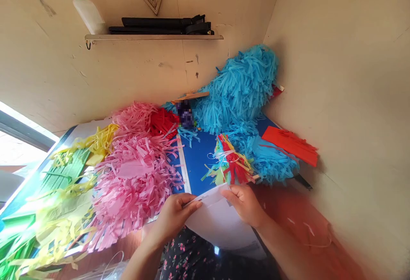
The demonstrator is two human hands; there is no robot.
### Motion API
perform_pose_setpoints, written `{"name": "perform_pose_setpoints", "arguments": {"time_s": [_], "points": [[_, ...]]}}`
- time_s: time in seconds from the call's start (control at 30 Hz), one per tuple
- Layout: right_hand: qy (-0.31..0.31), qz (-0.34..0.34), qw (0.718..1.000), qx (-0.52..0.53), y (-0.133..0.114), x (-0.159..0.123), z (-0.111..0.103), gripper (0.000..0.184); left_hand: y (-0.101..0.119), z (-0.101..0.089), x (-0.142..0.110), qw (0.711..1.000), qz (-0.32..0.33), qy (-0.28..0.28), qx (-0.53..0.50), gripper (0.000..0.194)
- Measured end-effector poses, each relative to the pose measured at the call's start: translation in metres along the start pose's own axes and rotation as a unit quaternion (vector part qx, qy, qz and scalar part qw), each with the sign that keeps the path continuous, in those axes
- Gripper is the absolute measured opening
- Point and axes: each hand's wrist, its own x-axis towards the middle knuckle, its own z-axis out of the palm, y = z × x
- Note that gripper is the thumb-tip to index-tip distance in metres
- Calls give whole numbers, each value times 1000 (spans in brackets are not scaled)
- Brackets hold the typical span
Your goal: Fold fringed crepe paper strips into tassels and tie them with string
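Above a lap covered in black cloth with small pink flowers point(174, 252), a thin, curved white sheet point(221, 224) hangs between both hands, its upper edge pinched on one side by the left hand point(177, 211) and on the other by the right hand point(246, 203), each thumb laid over it. Just beyond the grip, a tassel of red, yellow, green and blue paper strips point(233, 160) lies on a blue tabletop point(200, 156). Left of the grip spreads a fluffy heap of pink fringed paper point(137, 177), with yellow fringed strips point(102, 141) and flat green fringed paper point(65, 169) farther out. Beyond the grip and rightward rises a shaggy mound of bright blue fringed paper point(240, 87), a flat orange-red fringed strip point(285, 143) beside it.
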Motion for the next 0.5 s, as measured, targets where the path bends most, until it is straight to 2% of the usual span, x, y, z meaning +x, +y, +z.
{"name": "perform_pose_setpoints", "arguments": {"time_s": [0.07,0.23,0.4,0.5], "points": [[4,-4,1000,3,-1,-1,1,57,-2,1,1,999,-27,9,-32,45],[37,-5,999,16,-4,1,1,59,-17,9,-2,987,-79,107,-93,46],[12,-26,999,22,-7,8,0,56,-26,11,-6,977,-89,83,-177,50],[-20,-31,999,21,-7,15,4,53,-23,8,-6,972,-84,93,-201,48]]}}
